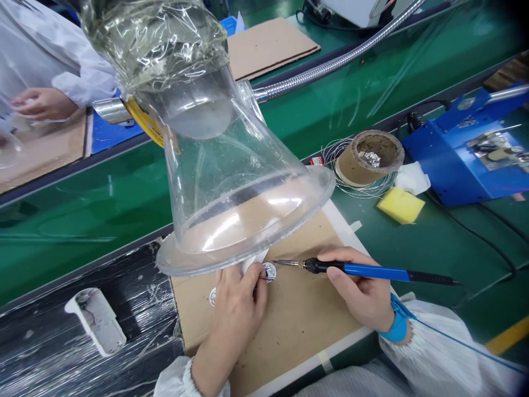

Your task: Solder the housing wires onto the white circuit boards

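My right hand (361, 292) is closed around the blue and black handle of a soldering iron (380, 272), with a blue wrist strap (399, 325) at the cuff. The iron points left, its tip close beside a small round white part with dark markings (270, 272); I cannot tell if they touch. My left hand (239, 300) pinches thin wires (264, 278) that run across this round part. A white piece (254, 259) shows just beyond the left fingers, partly hidden by them and the hood rim. Another round piece (212, 296) lies left of that hand, partly covered.
A clear fume hood (248, 248) hangs low over the cardboard (297, 331). At right are a solder wire coil (343, 184), cardboard tube (351, 165), yellow sponge (400, 205) and blue stand (442, 160). A white housing (97, 325) lies left; a co-worker's hand (45, 103) is opposite.
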Action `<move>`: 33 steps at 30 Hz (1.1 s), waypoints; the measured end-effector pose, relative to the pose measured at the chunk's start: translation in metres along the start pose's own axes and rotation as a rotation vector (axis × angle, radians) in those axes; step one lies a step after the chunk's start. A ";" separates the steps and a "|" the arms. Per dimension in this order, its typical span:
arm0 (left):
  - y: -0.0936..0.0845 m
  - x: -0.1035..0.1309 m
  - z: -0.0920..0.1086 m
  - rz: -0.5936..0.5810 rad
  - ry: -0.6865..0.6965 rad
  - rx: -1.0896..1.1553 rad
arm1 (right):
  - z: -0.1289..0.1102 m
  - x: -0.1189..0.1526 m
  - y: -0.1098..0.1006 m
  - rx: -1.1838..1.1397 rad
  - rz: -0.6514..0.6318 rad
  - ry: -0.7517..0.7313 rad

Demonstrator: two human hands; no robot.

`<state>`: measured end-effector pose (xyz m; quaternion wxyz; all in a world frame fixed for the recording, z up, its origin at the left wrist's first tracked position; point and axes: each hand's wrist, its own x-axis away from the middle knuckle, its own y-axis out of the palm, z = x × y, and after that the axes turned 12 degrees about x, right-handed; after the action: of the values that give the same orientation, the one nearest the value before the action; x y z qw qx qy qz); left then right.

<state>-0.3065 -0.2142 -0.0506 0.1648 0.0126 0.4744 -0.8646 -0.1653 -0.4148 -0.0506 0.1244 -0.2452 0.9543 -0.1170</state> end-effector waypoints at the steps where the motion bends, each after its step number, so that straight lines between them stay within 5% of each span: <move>1: 0.000 0.000 0.000 -0.002 -0.001 -0.002 | 0.000 0.000 0.000 -0.002 0.004 0.001; 8: -0.007 0.004 -0.002 -0.036 -0.005 0.113 | 0.003 0.003 -0.002 0.012 0.057 0.014; 20: -0.007 0.010 -0.007 0.079 0.104 0.169 | 0.005 0.004 -0.004 -0.009 0.052 0.009; 33: -0.002 0.011 -0.004 0.003 -0.023 0.132 | -0.001 0.001 -0.003 -0.015 -0.017 0.008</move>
<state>-0.3179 -0.2132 -0.0533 0.1700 0.0143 0.4146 -0.8938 -0.1654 -0.4179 -0.0495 0.1176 -0.2536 0.9536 -0.1117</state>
